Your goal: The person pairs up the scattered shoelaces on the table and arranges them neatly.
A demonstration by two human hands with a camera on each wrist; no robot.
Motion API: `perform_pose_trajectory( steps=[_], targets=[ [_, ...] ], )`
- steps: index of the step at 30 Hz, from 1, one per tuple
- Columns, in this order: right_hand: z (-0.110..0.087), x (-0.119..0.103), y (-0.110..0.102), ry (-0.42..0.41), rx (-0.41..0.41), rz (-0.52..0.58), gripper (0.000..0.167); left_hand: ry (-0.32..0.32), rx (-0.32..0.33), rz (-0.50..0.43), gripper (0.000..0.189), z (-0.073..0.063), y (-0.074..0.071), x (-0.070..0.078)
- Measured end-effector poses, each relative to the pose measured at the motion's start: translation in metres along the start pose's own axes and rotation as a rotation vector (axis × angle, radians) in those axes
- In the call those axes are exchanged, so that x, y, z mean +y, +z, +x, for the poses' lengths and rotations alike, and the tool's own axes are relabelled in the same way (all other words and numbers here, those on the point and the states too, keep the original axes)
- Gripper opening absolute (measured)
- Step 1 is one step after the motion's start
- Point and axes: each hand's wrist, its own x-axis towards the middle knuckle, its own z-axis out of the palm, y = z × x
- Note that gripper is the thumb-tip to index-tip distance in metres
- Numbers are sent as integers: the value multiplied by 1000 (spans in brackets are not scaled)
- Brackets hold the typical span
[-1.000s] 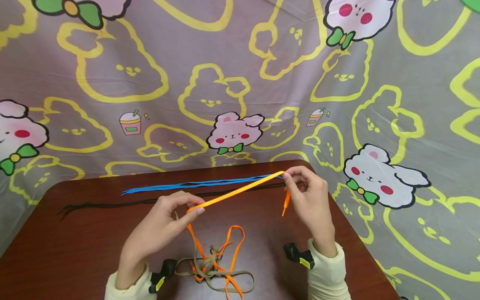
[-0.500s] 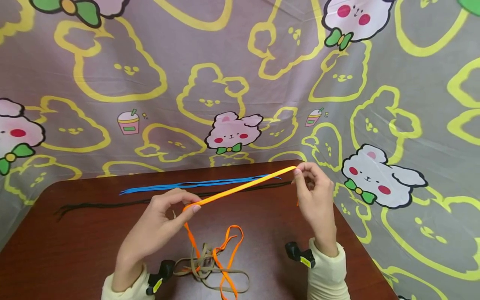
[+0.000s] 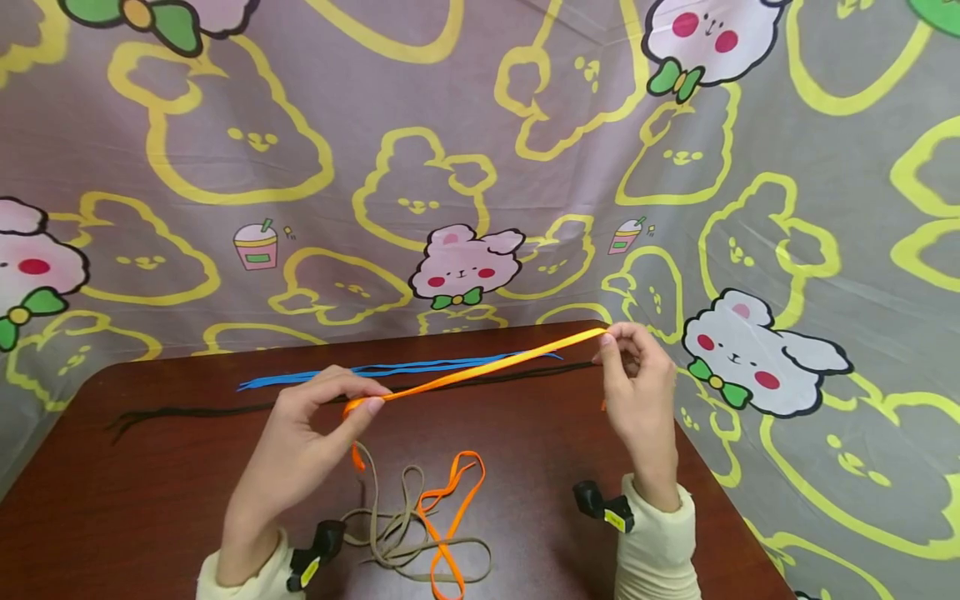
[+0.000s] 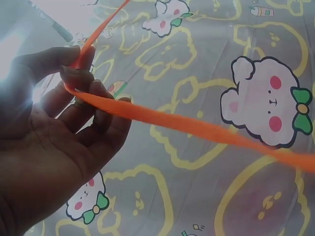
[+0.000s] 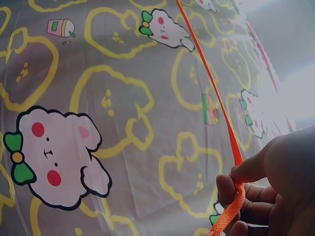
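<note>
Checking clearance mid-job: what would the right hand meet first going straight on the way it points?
Probably the cloth beyond the table; the right hand, orange lace in its grip, looks raised above the table, but depth is unclear.

A grey cloth (image 3: 337,212) with yellow and white cartoon prints hangs behind and beside the dark reddish-brown worktop (image 3: 150,492).

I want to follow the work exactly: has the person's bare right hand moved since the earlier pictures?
Yes: in the head view, the right hand has moved rightward, farther from the right end of the long blue laces.
</note>
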Motion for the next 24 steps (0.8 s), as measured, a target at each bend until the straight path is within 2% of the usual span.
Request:
perform_pose_trajectory(
  steps=[11, 13, 18, 24],
  targets=[
    [5, 7, -9, 12, 79, -28, 11, -26, 58, 10, 23, -3, -9, -3],
    [7, 9, -9, 10, 93, -41, 11, -46, 85, 33, 21, -3, -11, -4],
    [9, 9, -8, 26, 118, -77, 8, -48, 174, 101, 20, -3, -16, -9],
    [12, 13, -10, 45, 139, -81, 9, -87, 264, 92, 19, -2, -20, -12]
  ],
)
